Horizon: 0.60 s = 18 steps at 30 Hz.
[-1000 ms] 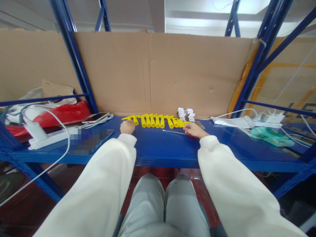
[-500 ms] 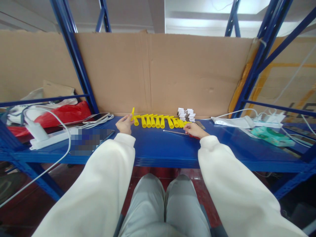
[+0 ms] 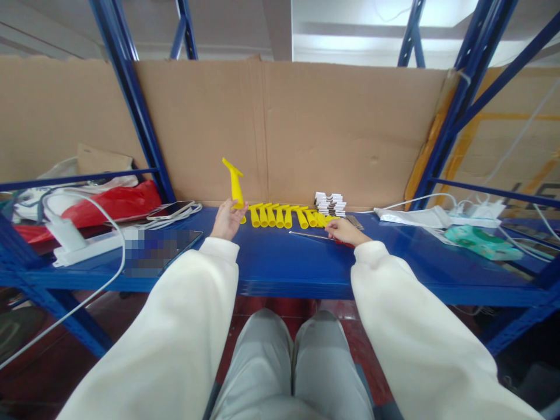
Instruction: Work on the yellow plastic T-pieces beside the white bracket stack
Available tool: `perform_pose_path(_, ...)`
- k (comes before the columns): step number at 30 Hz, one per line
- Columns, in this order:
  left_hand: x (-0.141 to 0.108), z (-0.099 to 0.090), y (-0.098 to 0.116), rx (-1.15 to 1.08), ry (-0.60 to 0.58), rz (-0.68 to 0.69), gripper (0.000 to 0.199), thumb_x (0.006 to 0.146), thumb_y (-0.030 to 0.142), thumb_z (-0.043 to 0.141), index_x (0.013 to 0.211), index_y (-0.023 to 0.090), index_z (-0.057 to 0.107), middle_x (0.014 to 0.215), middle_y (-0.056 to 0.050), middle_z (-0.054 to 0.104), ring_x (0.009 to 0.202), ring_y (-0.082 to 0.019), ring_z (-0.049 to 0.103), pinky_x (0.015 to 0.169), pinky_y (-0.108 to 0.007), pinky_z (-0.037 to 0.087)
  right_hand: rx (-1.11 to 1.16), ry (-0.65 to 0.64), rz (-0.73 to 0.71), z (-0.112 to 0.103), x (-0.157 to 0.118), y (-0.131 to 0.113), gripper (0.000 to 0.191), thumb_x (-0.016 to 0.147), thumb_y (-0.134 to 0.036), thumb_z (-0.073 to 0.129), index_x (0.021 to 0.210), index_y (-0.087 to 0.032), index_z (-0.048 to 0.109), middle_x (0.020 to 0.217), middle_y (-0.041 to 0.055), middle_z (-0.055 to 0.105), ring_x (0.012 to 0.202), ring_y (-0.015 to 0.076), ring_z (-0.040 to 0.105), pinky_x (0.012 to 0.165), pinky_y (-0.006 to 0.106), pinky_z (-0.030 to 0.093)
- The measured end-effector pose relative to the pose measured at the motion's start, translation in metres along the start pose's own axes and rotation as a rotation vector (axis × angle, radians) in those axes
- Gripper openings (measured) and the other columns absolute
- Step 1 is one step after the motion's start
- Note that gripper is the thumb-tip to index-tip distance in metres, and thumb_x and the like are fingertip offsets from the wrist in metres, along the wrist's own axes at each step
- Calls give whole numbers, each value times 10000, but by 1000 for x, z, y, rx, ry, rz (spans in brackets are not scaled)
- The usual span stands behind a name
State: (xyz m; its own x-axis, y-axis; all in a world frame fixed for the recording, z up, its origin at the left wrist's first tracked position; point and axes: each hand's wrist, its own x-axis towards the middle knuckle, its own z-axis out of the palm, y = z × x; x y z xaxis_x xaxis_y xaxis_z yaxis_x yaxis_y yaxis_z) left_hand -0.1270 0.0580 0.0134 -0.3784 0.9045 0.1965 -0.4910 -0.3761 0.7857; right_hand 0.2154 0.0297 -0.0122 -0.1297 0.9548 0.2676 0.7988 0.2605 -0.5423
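Observation:
My left hand (image 3: 226, 219) holds a yellow plastic piece (image 3: 235, 182) upright, lifted off the blue shelf (image 3: 280, 265). It comes from the left end of a row of several yellow pieces (image 3: 284, 216) lying against the cardboard back. Resting on the shelf at the right end of that row, my right hand (image 3: 345, 231) grips a red-handled tool whose thin metal shaft (image 3: 308, 234) points left. A small stack of white and dark parts (image 3: 330, 202) sits just behind the right hand.
Left on the shelf are a tablet (image 3: 160, 249), a phone (image 3: 170, 208), a white power strip (image 3: 81, 246) with cables and a red bag (image 3: 109, 201). Right lie a white packet (image 3: 413, 216), a teal pack (image 3: 479, 241) and chargers. Blue uprights (image 3: 131, 105) frame the cardboard wall.
My left hand picked the leftmost yellow piece off the shelf and raised it upright. The right hand stayed in place on the tool.

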Motion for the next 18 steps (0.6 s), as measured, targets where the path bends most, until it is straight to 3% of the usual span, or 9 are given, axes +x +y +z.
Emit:
perform_pose_path(4,-5,2,-3,163,-137,44,307,758,129,697,997,247,545,781,38,670,806,-157,763,798,-303,633,1,4,-5,1,1,1,207,929,-212,625,735,-175,688,690,44,749,535,123,613,602,211,518)
perform_pose_path(9,-7,3,-6,226,-154,47,573,653,61,653,1174,262,525,790,55,658,829,-204,794,768,-316,627,-9,-5,9,1,1,1,203,928,-223,627,744,-177,699,709,44,760,552,129,636,621,216,527)
perform_pose_path(18,-3,4,-7,275,-11,71,391,650,35,663,923,232,465,764,39,647,760,-189,757,728,-300,613,14,-8,17,0,1,0,185,918,-196,625,755,-175,709,742,58,781,604,151,677,600,217,523)
